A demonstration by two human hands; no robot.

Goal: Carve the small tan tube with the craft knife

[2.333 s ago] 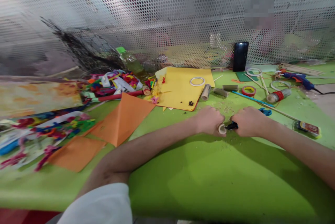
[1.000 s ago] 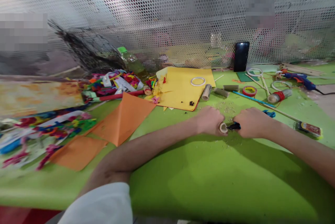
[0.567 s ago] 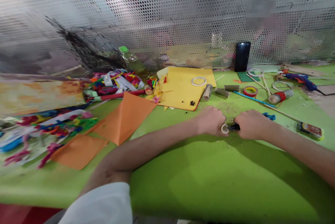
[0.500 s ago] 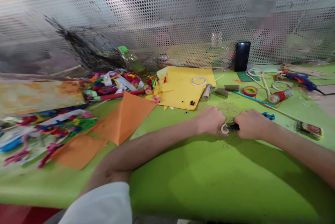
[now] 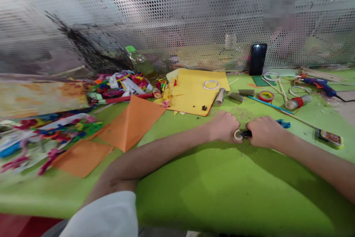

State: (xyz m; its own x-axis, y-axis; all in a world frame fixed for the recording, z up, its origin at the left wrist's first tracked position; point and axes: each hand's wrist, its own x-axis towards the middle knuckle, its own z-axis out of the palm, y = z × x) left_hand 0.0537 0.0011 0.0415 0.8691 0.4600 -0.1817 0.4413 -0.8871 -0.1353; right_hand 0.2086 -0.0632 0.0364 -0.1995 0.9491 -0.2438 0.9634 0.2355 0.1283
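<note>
My left hand (image 5: 224,127) is closed around a short hollow tube, perhaps bamboo (image 5: 237,135), whose pale open end faces right. Closed in my right hand (image 5: 263,131) is a dark-tipped hand tool (image 5: 246,133); its tip meets the tube's open end. Fingers hide most of the tool, so its exact kind is unclear. A forked blue piece (image 5: 283,123) shows behind the right hand; whether it belongs to the tool I cannot tell. Pale shavings (image 5: 242,113) are scattered around both hands. Behind them lie similar tube pieces, one standing (image 5: 220,97) and one on its side (image 5: 236,97).
Orange sheets (image 5: 133,122) and yellow sheets (image 5: 191,91) lie left of my hands. To the right are red tape (image 5: 266,96), a box cutter-like red-and-black item (image 5: 328,137) and a blue glue gun (image 5: 318,83). A phone (image 5: 257,59) leans against the perforated metal screen (image 5: 194,15).
The tool tip and right hand have shifted slightly left towards the tube, whose open end now faces the camera a little more. Both grips stay the same.
</note>
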